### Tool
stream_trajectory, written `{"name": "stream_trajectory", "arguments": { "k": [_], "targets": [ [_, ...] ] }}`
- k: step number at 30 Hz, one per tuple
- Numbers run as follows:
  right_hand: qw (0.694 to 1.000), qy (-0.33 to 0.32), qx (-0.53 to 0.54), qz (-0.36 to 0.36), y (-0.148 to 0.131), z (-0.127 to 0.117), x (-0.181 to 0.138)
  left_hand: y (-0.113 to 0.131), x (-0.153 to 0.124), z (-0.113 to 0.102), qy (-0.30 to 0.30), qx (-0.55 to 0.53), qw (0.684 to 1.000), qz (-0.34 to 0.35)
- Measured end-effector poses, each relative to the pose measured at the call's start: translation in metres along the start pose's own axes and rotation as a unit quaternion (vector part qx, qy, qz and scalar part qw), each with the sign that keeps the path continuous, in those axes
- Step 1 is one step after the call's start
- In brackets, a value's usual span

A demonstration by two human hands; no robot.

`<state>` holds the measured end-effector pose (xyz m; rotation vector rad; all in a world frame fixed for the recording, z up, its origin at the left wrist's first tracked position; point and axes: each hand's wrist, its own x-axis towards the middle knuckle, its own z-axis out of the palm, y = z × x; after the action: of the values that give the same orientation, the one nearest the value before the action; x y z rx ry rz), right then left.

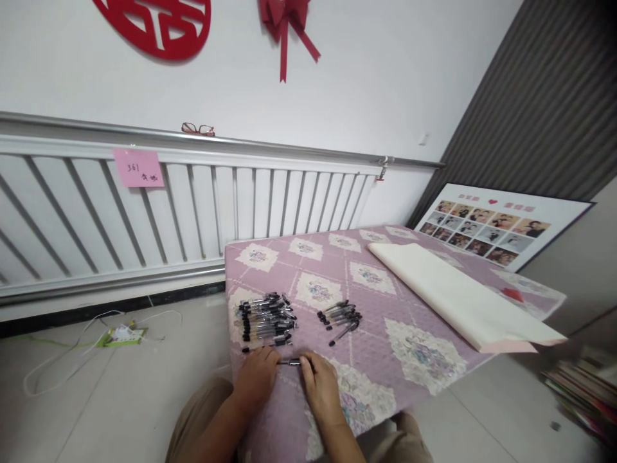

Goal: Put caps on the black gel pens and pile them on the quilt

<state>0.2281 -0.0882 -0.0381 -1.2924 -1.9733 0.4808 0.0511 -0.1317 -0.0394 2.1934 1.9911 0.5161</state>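
Observation:
Between my two hands, low over the near left part of the table, is one black-and-clear pen (290, 363) lying crosswise. My left hand (259, 373) has its fingers closed round the pen's left end. At the other end, my right hand (319, 381) grips it between thumb and curled fingers. Just beyond my left hand lies a large pile of similar pens (266, 321), mostly side by side. A smaller group of pens (340, 316) rests to its right, tilted at an angle. My fingers hide both ends of the held pen.
A purple patterned cloth (332, 270) covers the table. Cream folded sheets (448, 296) lie along its right side, with a photo board (501, 225) leaning behind. A white radiator (270, 199) borders the far edge. A power strip with cables (124, 334) is on the floor at left.

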Motion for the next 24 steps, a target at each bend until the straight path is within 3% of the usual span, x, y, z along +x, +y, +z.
{"name": "stream_trajectory", "arguments": {
  "k": [9,14,19,24],
  "targets": [
    [0.997,-0.054,0.044,-0.034,-0.0072,-0.0031,0.0008,0.0047,-0.0017,-0.0007,-0.013,0.027,0.999,0.045],
    [0.996,-0.041,0.082,-0.004,-0.0035,-0.0021,0.0012,0.0017,-0.0019,0.0033,0.001,0.003,0.999,0.048],
    [0.996,-0.071,0.046,-0.032,-0.0085,-0.0053,0.0026,0.0012,-0.0027,0.0036,0.012,-0.004,0.998,0.063],
    [0.996,-0.072,0.040,-0.038,-0.0078,-0.0045,0.0030,0.0049,-0.0026,0.0003,-0.019,0.011,0.999,0.046]
  ]
}}
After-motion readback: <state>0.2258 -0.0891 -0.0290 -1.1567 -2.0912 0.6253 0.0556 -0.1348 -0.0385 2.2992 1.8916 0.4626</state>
